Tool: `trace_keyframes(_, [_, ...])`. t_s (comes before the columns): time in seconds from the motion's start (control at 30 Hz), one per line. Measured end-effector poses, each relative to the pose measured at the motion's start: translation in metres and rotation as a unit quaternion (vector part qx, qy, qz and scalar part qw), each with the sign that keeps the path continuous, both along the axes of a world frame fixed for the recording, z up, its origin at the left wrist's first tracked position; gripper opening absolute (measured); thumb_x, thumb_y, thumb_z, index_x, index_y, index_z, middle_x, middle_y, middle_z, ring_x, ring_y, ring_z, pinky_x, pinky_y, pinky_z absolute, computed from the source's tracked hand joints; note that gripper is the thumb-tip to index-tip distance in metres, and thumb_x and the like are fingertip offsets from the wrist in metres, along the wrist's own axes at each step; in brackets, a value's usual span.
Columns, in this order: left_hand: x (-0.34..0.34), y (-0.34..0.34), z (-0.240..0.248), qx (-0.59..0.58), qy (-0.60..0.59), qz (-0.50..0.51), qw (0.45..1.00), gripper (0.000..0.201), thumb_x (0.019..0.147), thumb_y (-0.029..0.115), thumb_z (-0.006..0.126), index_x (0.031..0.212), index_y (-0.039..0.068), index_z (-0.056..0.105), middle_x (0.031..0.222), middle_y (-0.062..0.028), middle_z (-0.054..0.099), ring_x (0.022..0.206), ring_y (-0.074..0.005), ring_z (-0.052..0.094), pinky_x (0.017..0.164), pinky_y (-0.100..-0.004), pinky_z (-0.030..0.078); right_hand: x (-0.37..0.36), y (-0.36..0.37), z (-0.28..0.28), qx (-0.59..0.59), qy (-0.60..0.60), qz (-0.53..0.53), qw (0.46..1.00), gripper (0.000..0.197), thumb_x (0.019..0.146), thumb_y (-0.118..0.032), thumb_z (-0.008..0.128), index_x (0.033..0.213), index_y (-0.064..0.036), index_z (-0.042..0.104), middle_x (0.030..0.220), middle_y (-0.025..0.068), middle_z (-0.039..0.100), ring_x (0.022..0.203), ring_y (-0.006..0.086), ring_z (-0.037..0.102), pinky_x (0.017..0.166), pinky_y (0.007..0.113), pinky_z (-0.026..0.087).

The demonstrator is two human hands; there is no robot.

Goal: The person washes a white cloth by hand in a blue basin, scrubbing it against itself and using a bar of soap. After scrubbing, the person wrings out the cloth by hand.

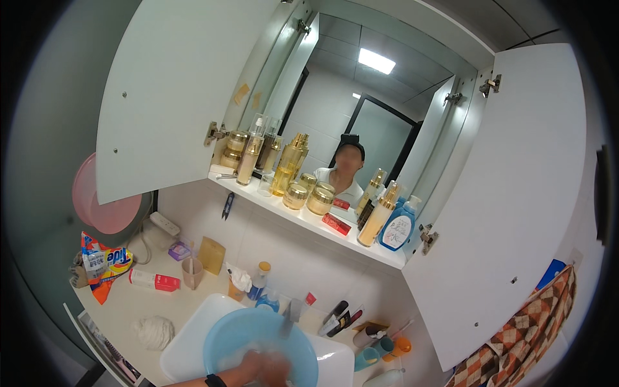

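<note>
A light blue basin (219, 335) stands in the white sink (185, 332), with cloudy, sudsy water in it. Both my hands are low inside the basin, close together. My left hand (251, 366), with a dark band on its wrist, comes in from the lower edge. Beside it, my right hand (277, 369) is smeared by motion. The fingers of both are blurred or hidden, so I cannot make out whether they hold anything. Over the basin's far rim reaches the grey faucet (289, 317).
Above hangs a mirror cabinet with its left door (174, 97) and right door (516, 193) swung out; bottles and jars line its shelf (296, 216). A detergent bag (105, 261), a white cloth bundle (155, 332) and an open drawer (103, 342) are at left. Cups (385, 348) stand at right.
</note>
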State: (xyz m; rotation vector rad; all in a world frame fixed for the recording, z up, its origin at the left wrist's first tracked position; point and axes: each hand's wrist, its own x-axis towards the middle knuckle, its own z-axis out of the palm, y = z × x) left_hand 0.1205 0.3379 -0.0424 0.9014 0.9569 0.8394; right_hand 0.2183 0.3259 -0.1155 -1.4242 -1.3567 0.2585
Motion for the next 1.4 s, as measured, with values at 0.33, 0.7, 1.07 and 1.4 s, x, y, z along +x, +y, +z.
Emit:
trace_keyframes(0.33, [0.009,0.013,-0.008,-0.06,0.032,0.058,0.996,0.036,0.074,0.019,0.062,0.095,-0.008,0.052,0.088,-0.0129,0.055,0.081,-0.0217,0.052,0.067,-0.0308,0.043,0.019,0.008,0.008,-0.015,0.018,0.057,0.998,0.031,0.074,-0.026,0.062,0.082,0.0023,0.055,0.079,0.0203,0.056,0.076,0.0353,0.052,0.069,0.04,0.042])
trace_keyframes(0.7, [-0.016,0.025,-0.021,0.372,0.471,-0.005,0.8,0.081,0.068,0.015,0.068,0.13,0.003,0.016,0.115,-0.0293,0.039,0.109,-0.0383,0.04,0.091,-0.0399,0.035,0.065,0.006,0.017,-0.064,-0.128,0.008,0.99,0.036,0.074,-0.028,0.063,0.093,0.0017,0.055,0.085,0.0214,0.055,0.082,0.0378,0.051,0.072,0.041,0.042])
trace_keyframes(1.07, [0.015,0.041,-0.073,0.174,0.533,-0.181,0.808,0.046,0.083,0.016,0.038,0.128,0.011,0.031,0.132,-0.0183,0.028,0.113,-0.0366,0.037,0.092,-0.0441,0.033,0.082,0.062,-0.048,-0.32,-0.295,0.222,0.872,0.04,0.074,-0.028,0.062,0.1,0.001,0.051,0.09,0.0205,0.055,0.084,0.0328,0.052,0.074,0.039,0.042])
trace_keyframes(1.4, [0.004,0.082,-0.133,0.247,0.542,-0.27,0.756,0.059,0.073,0.02,0.054,0.127,0.01,0.032,0.133,-0.0155,0.029,0.119,-0.0368,0.031,0.098,-0.0434,0.026,0.089,0.078,-0.044,-0.331,-0.259,0.192,0.887,0.037,0.073,-0.027,0.062,0.096,0.0007,0.054,0.087,0.019,0.057,0.081,0.0307,0.054,0.074,0.037,0.043])
